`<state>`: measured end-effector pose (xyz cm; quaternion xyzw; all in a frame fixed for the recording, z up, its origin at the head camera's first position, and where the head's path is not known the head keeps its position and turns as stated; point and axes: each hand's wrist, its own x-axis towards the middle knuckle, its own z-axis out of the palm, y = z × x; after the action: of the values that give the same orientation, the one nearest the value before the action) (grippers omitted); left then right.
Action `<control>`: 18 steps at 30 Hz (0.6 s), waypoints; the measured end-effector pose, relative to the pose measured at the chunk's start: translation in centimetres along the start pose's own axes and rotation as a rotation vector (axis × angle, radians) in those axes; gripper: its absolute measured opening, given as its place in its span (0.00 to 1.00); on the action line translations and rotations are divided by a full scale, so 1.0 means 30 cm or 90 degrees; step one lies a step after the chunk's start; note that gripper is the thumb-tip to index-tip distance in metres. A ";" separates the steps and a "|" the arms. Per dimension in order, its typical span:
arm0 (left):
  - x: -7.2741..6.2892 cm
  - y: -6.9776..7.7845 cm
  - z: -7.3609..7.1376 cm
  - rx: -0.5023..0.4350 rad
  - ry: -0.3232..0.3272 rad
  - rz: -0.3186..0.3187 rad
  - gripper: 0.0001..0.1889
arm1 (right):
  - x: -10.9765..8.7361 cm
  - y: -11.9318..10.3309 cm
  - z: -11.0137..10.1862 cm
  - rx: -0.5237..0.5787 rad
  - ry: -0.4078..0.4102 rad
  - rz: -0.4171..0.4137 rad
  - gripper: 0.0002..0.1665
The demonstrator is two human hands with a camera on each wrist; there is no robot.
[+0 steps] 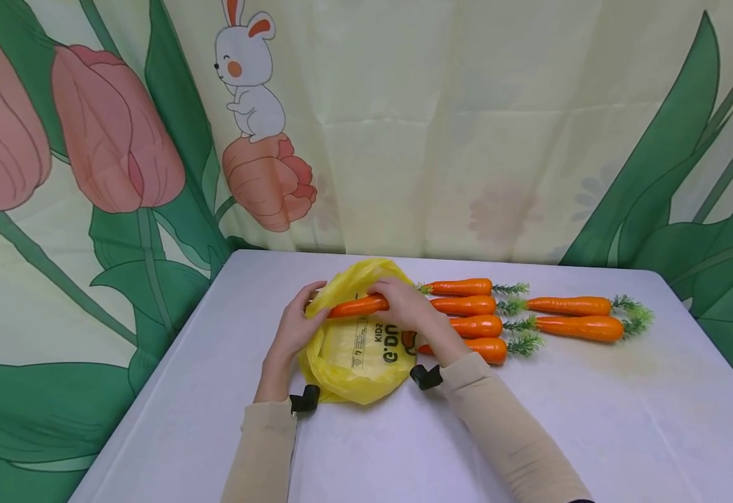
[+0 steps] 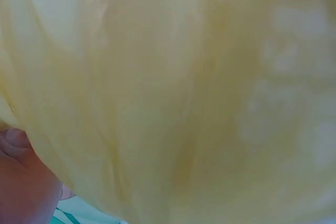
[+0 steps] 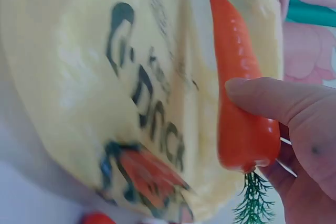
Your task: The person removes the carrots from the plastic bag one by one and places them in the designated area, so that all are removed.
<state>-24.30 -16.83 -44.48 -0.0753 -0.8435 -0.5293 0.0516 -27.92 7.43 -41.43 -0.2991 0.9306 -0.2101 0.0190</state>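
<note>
A yellow plastic bag (image 1: 360,384) with dark print lies on the table, its mouth spread wide. My left hand (image 1: 292,327) grips the bag's rim on the left side. In the left wrist view the bag (image 2: 168,87) fills most of the picture, and part of the left hand (image 2: 26,179) shows at the lower left. My right hand (image 1: 404,306) holds an orange carrot (image 1: 355,307) over the bag's mouth, tip pointing left. In the right wrist view the thumb lies across the carrot (image 3: 239,87), and green leaves (image 3: 254,200) hang from its thick end.
Several carrots with green tops lie in a column right of the bag, among them a front carrot (image 1: 485,349) partly behind the right arm. Two more, a carrot (image 1: 570,305) and another carrot (image 1: 583,327), lie farther right. A printed curtain (image 1: 441,140) hangs behind the white table (image 1: 592,419).
</note>
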 end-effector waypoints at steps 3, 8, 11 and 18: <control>-0.002 0.000 -0.004 0.006 0.002 0.000 0.28 | -0.018 -0.004 -0.031 -0.005 0.005 0.005 0.25; -0.003 0.000 -0.004 0.004 0.007 0.002 0.28 | -0.061 0.002 -0.084 -0.007 0.029 0.000 0.24; -0.003 0.001 -0.003 -0.001 0.006 0.003 0.28 | -0.095 0.016 -0.116 0.000 0.041 0.003 0.23; -0.006 0.004 -0.002 0.002 0.002 -0.001 0.28 | -0.193 0.058 -0.189 0.023 0.066 0.017 0.24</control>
<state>-24.11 -16.84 -44.37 -0.0740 -0.8445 -0.5278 0.0524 -25.05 14.12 -37.48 -0.2753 0.9302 -0.2418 -0.0209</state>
